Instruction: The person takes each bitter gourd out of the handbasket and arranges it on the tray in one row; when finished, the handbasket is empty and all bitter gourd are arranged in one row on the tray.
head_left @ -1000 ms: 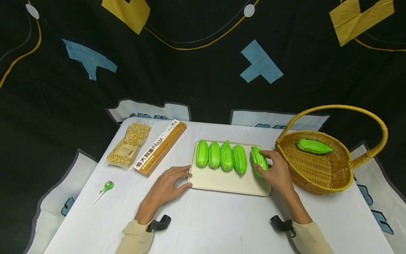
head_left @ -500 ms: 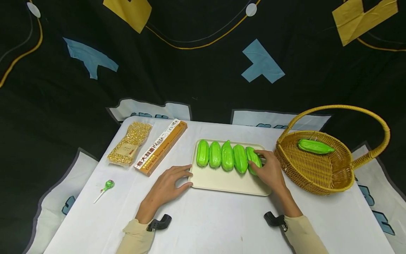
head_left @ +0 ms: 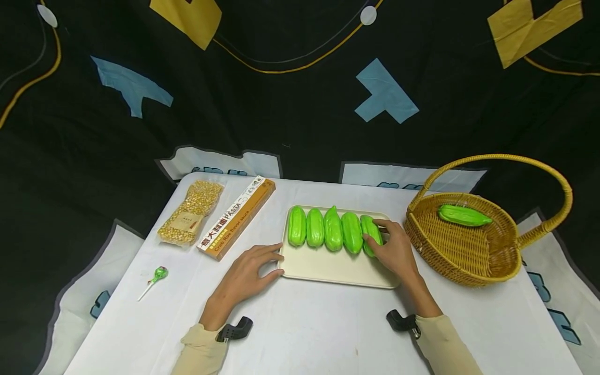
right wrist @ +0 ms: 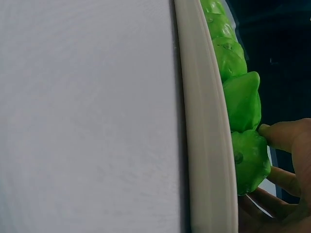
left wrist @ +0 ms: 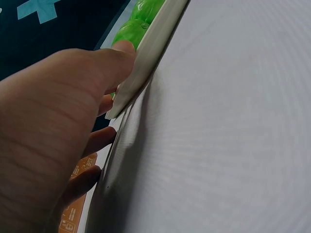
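Note:
Several glossy green ridged gourds lie side by side on a cream rectangular tray. My right hand holds the rightmost gourd between thumb and fingers, close against its neighbour. In the right wrist view this gourd shows end-on, the thumb on one side and the fingers on the other. At the tray's left edge rests my left hand, fingers extended and spread. The left wrist view shows its thumb at the tray's rim. Another green gourd lies in the wicker basket.
The basket's tall arched handle rises right of the tray. A pasta box and a bag of corn kernels lie at the back left, with a green lollipop nearer the front. A black cloth hangs behind the table.
My right hand has slid the rightmost gourd left across the tray, closing the gap to the row. The row has shifted slightly left too. My left hand stays at the tray's edge.

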The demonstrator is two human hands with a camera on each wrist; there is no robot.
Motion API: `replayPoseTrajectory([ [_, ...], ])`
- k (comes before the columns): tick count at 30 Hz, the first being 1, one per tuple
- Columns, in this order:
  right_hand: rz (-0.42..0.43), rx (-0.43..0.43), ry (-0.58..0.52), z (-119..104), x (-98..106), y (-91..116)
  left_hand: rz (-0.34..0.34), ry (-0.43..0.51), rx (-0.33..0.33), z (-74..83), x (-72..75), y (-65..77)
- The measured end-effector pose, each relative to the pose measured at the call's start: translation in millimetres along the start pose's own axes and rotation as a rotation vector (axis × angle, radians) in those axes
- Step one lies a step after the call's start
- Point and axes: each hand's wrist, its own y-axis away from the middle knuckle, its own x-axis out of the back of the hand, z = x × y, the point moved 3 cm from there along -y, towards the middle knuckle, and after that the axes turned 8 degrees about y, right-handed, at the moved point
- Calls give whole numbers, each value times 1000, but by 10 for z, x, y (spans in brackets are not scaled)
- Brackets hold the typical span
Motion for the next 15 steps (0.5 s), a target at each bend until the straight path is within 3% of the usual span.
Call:
replayPoseTrajectory([
  [9,-29,-12,23,-10,52,-3,-3,-1,1,2,-2,1],
  [15,-11,-13,-24,-16,166,7,-3,-4,-4,-4,-5,-4],
])
